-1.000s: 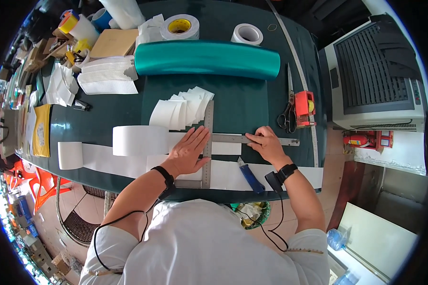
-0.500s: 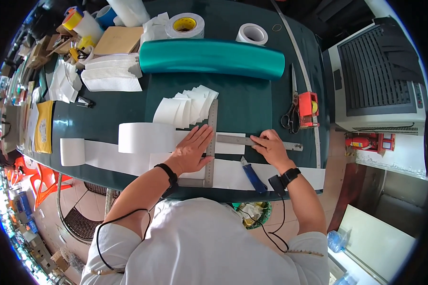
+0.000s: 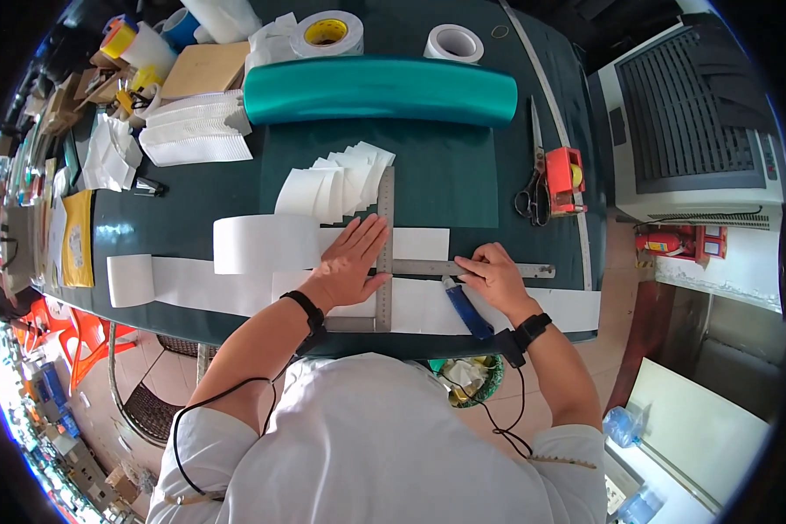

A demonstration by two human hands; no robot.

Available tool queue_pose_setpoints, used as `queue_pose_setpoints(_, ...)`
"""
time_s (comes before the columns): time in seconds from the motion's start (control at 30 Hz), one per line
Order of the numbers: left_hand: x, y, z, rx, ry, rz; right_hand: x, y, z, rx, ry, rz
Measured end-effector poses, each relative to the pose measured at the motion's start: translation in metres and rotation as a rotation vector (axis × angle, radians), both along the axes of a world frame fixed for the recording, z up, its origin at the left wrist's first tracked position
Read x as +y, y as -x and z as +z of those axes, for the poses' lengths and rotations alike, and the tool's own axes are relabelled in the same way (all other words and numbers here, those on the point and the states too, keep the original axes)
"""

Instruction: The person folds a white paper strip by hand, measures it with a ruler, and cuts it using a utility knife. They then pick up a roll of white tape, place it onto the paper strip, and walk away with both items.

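My left hand (image 3: 351, 266) lies flat, fingers stretched out, on a white strip and against a metal square ruler (image 3: 385, 210). The square's long arm runs away from me; its short arm lies near the table's front edge. My right hand (image 3: 495, 278) has its thumb and fingers closed on a straight steel ruler (image 3: 428, 267), which lies crosswise with its left end at the square. Beneath it is a white sheet (image 3: 424, 242). A blue utility knife (image 3: 468, 310) rests just below my right fingers, on a long white strip (image 3: 559, 312).
White rolls (image 3: 266, 244) (image 3: 131, 280) stand at the left. Fanned white pieces (image 3: 336, 185) lie beyond my left hand. A green roll (image 3: 380, 91) spans the back. Scissors (image 3: 538, 175) and a red tape dispenser (image 3: 565, 183) are at the right, a stapler (image 3: 151, 186) at the left.
The steel ruler under my right hand has slid toward me and turned more level, its left end now beside the square's long arm. My left hand stays flat in place. The view has shifted slightly.
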State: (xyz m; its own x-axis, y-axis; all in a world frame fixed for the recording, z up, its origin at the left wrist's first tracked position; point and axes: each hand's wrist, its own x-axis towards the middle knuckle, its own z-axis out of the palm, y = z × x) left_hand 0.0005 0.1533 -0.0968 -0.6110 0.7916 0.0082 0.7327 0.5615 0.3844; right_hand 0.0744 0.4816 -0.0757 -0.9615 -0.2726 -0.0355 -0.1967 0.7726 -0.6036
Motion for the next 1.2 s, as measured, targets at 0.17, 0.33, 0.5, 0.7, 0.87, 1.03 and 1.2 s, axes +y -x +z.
queue_pose_setpoints(0.17, -0.002, 0.001, 0.001, 0.003, 0.011, -0.002, -0.002, 0.001, -0.001, 0.0, 0.007, 0.006)
queue_pose_setpoints(0.33, -0.002, 0.0, 0.003, -0.002, 0.005, 0.001, -0.003, 0.001, -0.001, 0.011, 0.009, 0.004)
queue_pose_setpoints(0.5, -0.003, 0.0, 0.002, -0.009, -0.001, 0.006, -0.003, 0.002, 0.001, -0.013, 0.028, 0.004)
queue_pose_setpoints(0.7, -0.001, 0.001, 0.0, 0.005, -0.043, 0.004, 0.026, -0.016, 0.01, 0.204, -0.15, -0.14)
queue_pose_setpoints(0.87, -0.003, 0.001, 0.001, -0.008, -0.003, 0.006, -0.004, -0.069, 0.024, 0.217, -0.114, -0.222)
queue_pose_setpoints(1.03, -0.003, 0.0, -0.001, -0.021, 0.01, -0.008, -0.037, -0.111, 0.007, 0.1, -0.171, -0.312)
queue_pose_setpoints(1.2, -0.003, 0.001, -0.005, -0.006, -0.003, 0.0, -0.062, -0.111, 0.016, 0.11, -0.269, -0.312)
